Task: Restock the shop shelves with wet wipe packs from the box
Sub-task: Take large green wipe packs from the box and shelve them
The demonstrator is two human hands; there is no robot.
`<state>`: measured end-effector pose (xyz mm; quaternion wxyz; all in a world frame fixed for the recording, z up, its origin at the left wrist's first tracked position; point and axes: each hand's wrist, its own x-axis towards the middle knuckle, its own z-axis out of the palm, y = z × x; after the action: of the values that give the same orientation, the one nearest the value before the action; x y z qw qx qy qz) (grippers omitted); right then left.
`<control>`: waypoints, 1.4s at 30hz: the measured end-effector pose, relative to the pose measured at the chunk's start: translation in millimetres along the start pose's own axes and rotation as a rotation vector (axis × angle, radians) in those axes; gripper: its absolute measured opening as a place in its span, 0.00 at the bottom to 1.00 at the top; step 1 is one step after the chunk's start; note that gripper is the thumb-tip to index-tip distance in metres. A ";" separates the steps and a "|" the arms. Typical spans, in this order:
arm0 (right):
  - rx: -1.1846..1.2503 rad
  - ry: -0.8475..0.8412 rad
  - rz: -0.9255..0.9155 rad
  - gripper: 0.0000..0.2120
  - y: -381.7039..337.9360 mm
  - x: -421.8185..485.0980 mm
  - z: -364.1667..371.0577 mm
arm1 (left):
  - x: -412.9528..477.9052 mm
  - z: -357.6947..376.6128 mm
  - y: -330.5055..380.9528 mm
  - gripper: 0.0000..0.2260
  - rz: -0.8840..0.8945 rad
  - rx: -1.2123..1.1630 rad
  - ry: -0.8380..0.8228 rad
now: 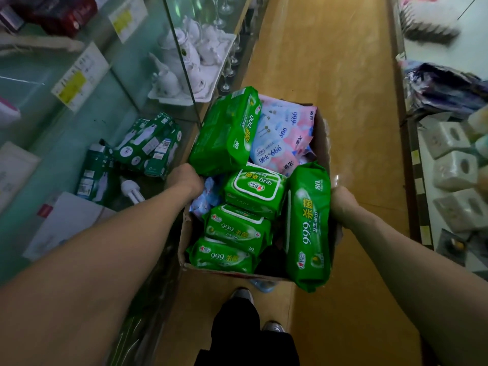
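Note:
A cardboard box (320, 125) hangs above the aisle floor, carried between both hands. It is heaped with several green wet wipe packs (224, 130) and pink-and-blue wet wipe packs (284, 133). One tall green pack (309, 223) leans over the box's right wall. My left hand (186, 178) grips the box's left side, fingers hidden behind the packs. On the right side of the box my right hand (343, 202) holds on, its fingers out of sight below.
Glass shelves on the left hold green bulb boxes (148, 143), a loose bulb (132, 191) and a white tea set (184, 62). The right shelf carries wrapped white cubes (454, 170). A wooden-floored aisle (330, 62) runs ahead; my feet (243, 294) show below the box.

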<state>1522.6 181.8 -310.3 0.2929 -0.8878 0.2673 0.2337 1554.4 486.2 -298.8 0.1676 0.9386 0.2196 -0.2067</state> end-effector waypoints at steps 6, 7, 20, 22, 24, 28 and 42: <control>-0.001 -0.014 0.029 0.15 -8.5 -3.6 -1.5 | -10.5 -1.3 14.0 0.16 -0.097 -0.031 -0.050; -0.007 -0.019 0.029 0.15 -8.7 -4.3 -2.0 | -12.6 -1.6 16.8 0.15 -0.100 -0.028 -0.067; -0.213 -0.047 -0.086 0.11 -38.6 -52.6 -44.7 | -51.3 -26.1 38.9 0.27 -0.129 -0.224 -0.161; -0.222 -0.050 -0.100 0.11 -44.1 -62.4 -51.9 | -62.1 -34.6 45.7 0.26 -0.123 -0.259 -0.138; -0.221 -0.060 -0.112 0.11 -50.6 -73.7 -57.9 | -75.7 -44.5 55.6 0.24 -0.100 -0.283 -0.099; -0.187 -0.097 -0.138 0.11 -64.3 -92.7 -64.0 | -99.9 -56.3 74.1 0.24 -0.066 -0.330 -0.089; -0.162 -0.104 -0.136 0.08 -72.1 -121.4 -63.4 | -128.8 -56.2 117.2 0.15 0.179 -0.379 -0.223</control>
<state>1492.4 231.4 -166.8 0.2489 -0.9112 0.1713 0.2800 1523.1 365.5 -164.8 0.3818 0.8774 0.1504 -0.2484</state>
